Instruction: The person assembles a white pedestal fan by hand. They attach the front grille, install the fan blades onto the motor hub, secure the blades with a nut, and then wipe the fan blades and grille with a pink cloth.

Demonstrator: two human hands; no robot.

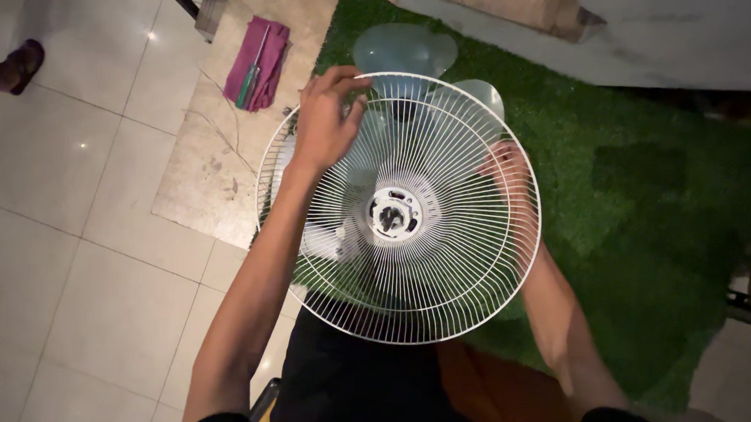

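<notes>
The right hand [505,170] sat behind the white wire fan guard [398,208], half veiled by its ribs, so whether it gripped the rim could not be told. The left hand [325,120] pinched the guard's upper rim with closed fingers. The pale green fan blades [405,50] showed only partly above and through the guard, held over the green turf mat [646,206]. A folded pink cloth [259,62] carrying a screwdriver [250,79] lay on the tiled floor [70,248], well apart to the left.

Fan guard [397,263] over blades [404,50]; screwdriver [252,72] on cloth [268,59], left.
</notes>
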